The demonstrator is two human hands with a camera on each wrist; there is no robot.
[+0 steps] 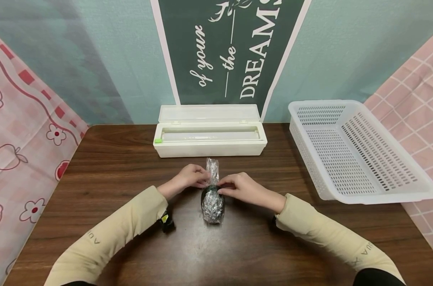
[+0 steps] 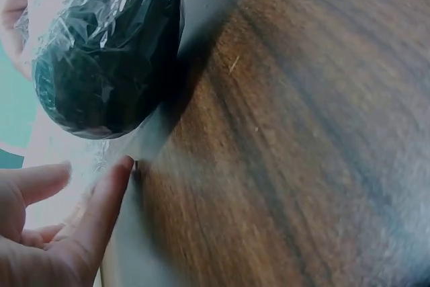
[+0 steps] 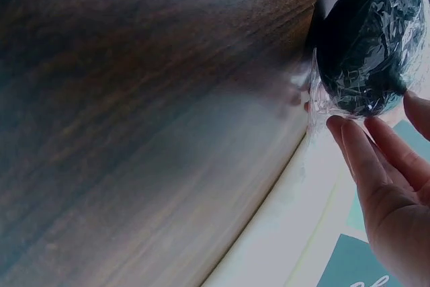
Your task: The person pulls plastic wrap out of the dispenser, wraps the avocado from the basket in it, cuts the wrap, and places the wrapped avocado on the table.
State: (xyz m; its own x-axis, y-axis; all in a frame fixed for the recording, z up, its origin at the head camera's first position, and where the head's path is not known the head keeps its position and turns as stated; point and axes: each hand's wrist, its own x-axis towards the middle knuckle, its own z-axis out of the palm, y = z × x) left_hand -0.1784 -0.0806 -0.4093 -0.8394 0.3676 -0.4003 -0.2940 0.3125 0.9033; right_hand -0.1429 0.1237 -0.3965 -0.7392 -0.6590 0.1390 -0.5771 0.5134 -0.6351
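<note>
A dark green, egg-shaped fruit or vegetable (image 1: 212,206) lies on the table between the hands, wrapped in shiny, crinkled cling film. From its far end a loose tail of cling film (image 1: 212,167) stretches toward the white box. The left hand (image 1: 195,175) is at the left side of this tail, its fingertips against the film. In the left wrist view, its thumb and index finger (image 2: 107,199) stand apart just past the wrapped end. The right hand (image 1: 243,187) holds the far end from the right, thumb (image 3: 416,109) on one side and fingertips (image 3: 346,129) at the film.
A white cling film box (image 1: 209,149) with its lid raised and a green slider at its left end stands behind the hands. A white perforated basket (image 1: 320,171) is at the right back. Patterned cloths hang around the wooden table (image 1: 130,159).
</note>
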